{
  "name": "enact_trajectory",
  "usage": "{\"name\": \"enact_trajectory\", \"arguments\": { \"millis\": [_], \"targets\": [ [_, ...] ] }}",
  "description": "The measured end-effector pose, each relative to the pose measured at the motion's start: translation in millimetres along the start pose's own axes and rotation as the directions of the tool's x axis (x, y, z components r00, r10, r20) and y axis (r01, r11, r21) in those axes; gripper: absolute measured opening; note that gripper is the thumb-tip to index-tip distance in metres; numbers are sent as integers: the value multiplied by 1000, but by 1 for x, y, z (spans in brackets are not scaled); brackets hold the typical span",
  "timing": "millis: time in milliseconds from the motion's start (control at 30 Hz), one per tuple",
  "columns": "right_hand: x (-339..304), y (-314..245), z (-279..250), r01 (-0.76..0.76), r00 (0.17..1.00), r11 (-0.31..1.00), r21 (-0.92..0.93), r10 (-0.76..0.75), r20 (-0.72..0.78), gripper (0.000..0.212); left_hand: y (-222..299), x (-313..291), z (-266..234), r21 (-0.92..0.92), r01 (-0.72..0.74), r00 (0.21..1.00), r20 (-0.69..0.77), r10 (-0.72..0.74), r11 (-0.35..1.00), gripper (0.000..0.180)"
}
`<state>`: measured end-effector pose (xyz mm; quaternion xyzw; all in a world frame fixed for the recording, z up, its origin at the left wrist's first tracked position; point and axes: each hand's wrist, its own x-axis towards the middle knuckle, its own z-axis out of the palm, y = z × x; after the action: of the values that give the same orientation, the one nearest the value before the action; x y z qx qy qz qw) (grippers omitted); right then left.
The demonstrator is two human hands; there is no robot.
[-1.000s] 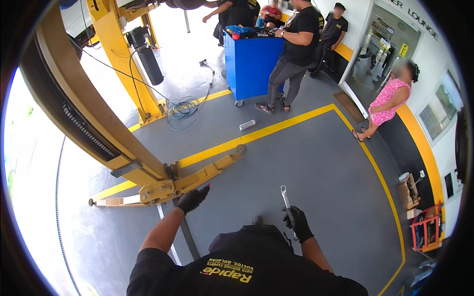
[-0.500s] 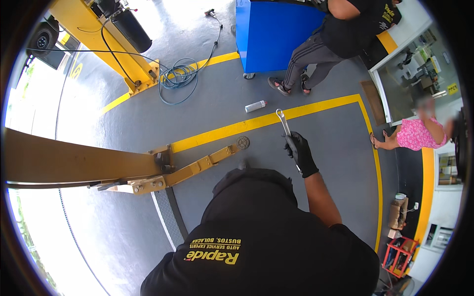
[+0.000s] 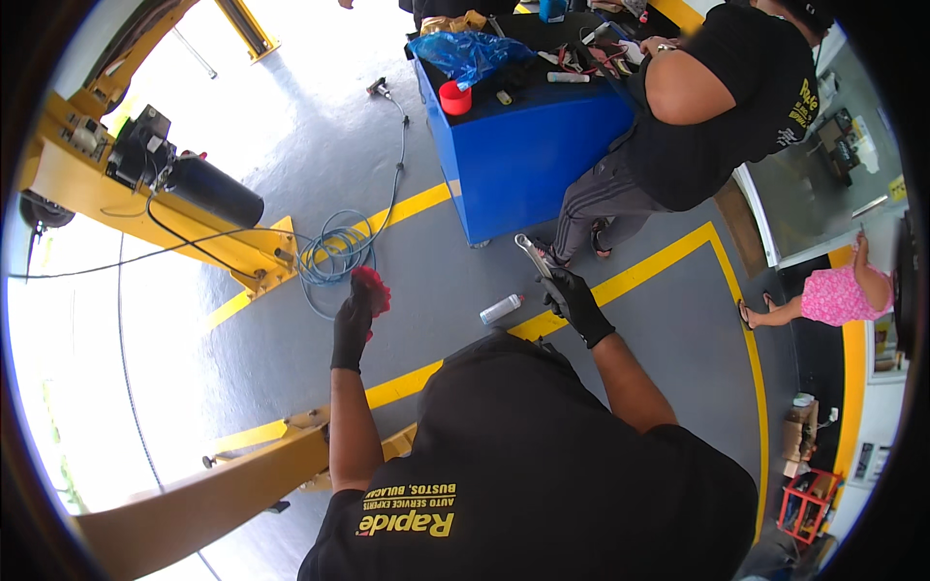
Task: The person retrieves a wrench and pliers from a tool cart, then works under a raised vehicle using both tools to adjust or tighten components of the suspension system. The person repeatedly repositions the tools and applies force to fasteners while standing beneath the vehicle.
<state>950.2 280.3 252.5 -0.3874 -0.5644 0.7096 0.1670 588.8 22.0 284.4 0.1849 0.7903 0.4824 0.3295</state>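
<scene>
The right hand [image 3: 573,305], in a black glove, has its fingers wrapped around the shaft of a metal wrench [image 3: 530,254]. One ring end points away from the body, toward the far side; the grip seems set well back so that this end stays free of the palm. The wrench is held above the floor, on the near side of the blue cart [image 3: 528,184].

The left hand [image 3: 353,318], gloved too, reaches forward with its fingers curled around what looks like a bunched red cloth [image 3: 374,290]. The cloth bulges out on the right side of the fist, probably because it is too loose to fit inside; how tightly it is squeezed I cannot tell.

Between the two hands, a pale bottle [image 3: 501,309] lies on its side on the floor, close to the yellow line [image 3: 649,271]. Left of it a hose [image 3: 334,250] sits in loose coils at the foot of a yellow post [image 3: 160,208], perhaps gathered there to keep its length together.

The cart's top carries a blue plastic bag [image 3: 475,53], a red cup [image 3: 454,98] and a white tube [image 3: 568,76], likely set there within easy reach. A co-worker [image 3: 727,97] in a black shirt stands at its right end.
</scene>
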Motion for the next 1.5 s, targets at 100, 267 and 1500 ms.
{"name": "enact_trajectory", "arguments": {
  "millis": [100, 267, 1500],
  "targets": [
    [72, -35, 2, 0, 1000, 1000, 25, 0, -11, 23, 9, 43, -13, -116, -68, 998, -15, 66, 991, 53],
    [146, -117, 19, 138, 987, 981, -139, -148, -67, 29, -48, 121, -76, -71, -153, 977, -159, 140, 986, 37],
    [416, -290, 7, -25, 387, 826, -563, -511, -768, 27, -19, 634, -174, 708, -681, 694, 705, -146, 188, 72]
  ]
}}
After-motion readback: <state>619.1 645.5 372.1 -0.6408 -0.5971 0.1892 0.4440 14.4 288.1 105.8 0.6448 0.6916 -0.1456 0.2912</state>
